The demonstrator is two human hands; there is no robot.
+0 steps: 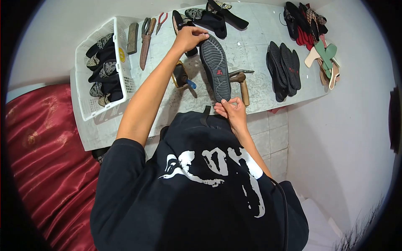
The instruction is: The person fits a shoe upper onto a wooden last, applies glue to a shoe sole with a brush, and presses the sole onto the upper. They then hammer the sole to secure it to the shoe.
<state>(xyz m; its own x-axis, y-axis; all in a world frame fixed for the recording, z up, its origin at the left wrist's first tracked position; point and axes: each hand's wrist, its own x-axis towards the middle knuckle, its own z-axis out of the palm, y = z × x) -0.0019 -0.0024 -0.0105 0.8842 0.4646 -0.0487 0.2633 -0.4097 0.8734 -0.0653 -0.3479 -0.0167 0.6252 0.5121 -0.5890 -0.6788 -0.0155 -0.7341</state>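
A black ridged shoe sole [216, 62] with a small red mark is held up over the table between my two hands. My left hand [190, 38] pinches its far end, and my right hand [233, 112] grips its near end with thumb and fingers. Just right of the sole lies a hammer [244, 90] with a wooden handle, partly hidden behind it. To the left sits a dark pot with a yellowish rim [180, 75], a blue-handled piece sticking out of it. Behind my left hand stand several black patterned shoes [205, 19].
A white plastic basket [125, 67] with patterned shoe uppers stands at the left. Near it lie a block [132, 38], a sheathed knife [146, 50], and red-handled pliers [161, 23]. Black soles [284, 69], green and beige insole pieces [325, 56], and more uppers [305, 23] lie at the right.
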